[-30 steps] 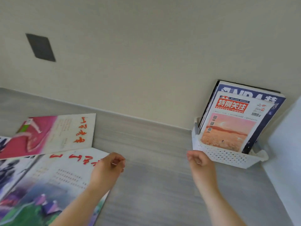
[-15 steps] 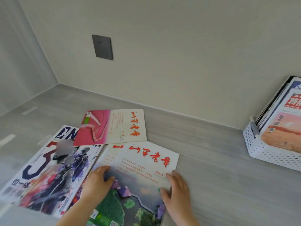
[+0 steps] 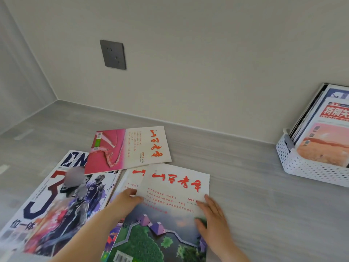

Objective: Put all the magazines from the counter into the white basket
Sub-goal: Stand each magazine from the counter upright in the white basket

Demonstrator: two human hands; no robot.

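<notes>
Several magazines lie on the grey counter (image 3: 245, 195). The top one, a landscape-cover magazine (image 3: 170, 210) with red script, is gripped at both side edges: my left hand (image 3: 122, 203) on its left edge, my right hand (image 3: 213, 220) on its right edge with the thumb on the cover. A similar magazine (image 3: 132, 178) shows beneath it on the left. Behind lies a pink magazine (image 3: 128, 148), and to the left a basketball magazine (image 3: 56, 205). The white basket (image 3: 302, 167) stands at the far right against the wall and holds several upright magazines (image 3: 330, 140).
A dark wall socket (image 3: 113, 54) sits on the back wall above the magazines. Walls meet in a corner at the left. Bare grey counter stretches between the magazine pile and the basket.
Both hands came from near the basket down onto the landscape-cover magazine. It has since slid right, uncovering the similar one beneath. The view has swung left.
</notes>
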